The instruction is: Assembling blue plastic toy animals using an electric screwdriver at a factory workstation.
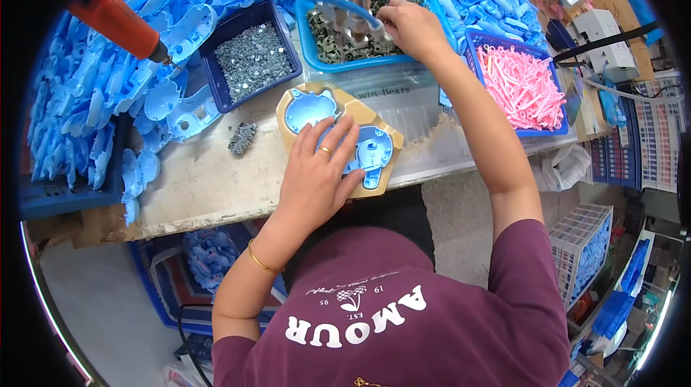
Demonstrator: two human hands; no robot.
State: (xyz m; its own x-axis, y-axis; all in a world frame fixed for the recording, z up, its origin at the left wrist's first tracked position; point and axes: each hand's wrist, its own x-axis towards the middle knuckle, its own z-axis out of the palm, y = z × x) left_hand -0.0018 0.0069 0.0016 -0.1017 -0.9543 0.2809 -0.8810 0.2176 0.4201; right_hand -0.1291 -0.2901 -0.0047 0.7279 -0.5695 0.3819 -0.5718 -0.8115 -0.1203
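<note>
I see on my remote feed: left hand [317, 175] flat, fingers a bit spread, over smooth, cupped blue plastic shells [309, 108] seated in a tan, angular fixture [354, 107] on the scuffed bench [194, 196]. Right hand [412, 27] at the cyan tub [338, 66] of rough, dull-dark parts [317, 31], fingers bent narrow; can't tell if it grips any. Shiny metal screws [252, 60] fill a navy tray [213, 76].
</note>
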